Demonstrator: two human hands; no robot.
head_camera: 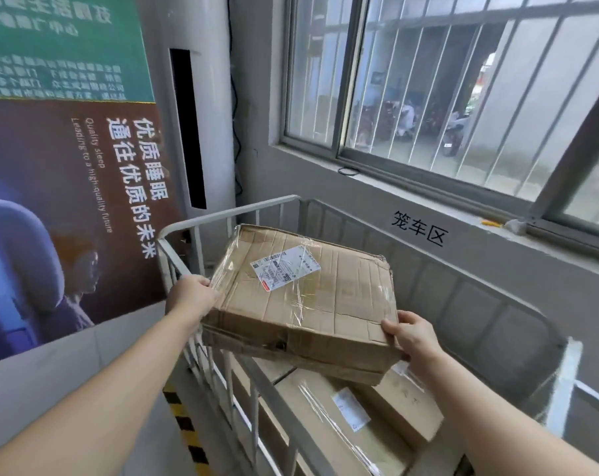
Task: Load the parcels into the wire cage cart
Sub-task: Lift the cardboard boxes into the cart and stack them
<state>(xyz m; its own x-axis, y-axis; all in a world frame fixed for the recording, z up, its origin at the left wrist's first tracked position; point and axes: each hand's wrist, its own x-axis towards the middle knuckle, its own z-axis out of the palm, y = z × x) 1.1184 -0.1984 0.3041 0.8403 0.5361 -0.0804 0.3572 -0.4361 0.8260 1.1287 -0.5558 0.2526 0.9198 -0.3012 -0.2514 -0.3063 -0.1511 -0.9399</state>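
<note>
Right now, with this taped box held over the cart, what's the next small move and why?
Probably lower the cardboard box onto the parcels already in the wire cage cart. The left hand and right hand grip its opposite edges, and it hangs tilted above those parcels.

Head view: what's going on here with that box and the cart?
A person holds a flat, battered cardboard box with both hands over the wire cart. The left hand grips its left edge and the right hand grips its near right corner. The box is tilted and not yet set down. Other parcels already lie in the cart beneath it; whether the box touches them cannot be told.
</note>
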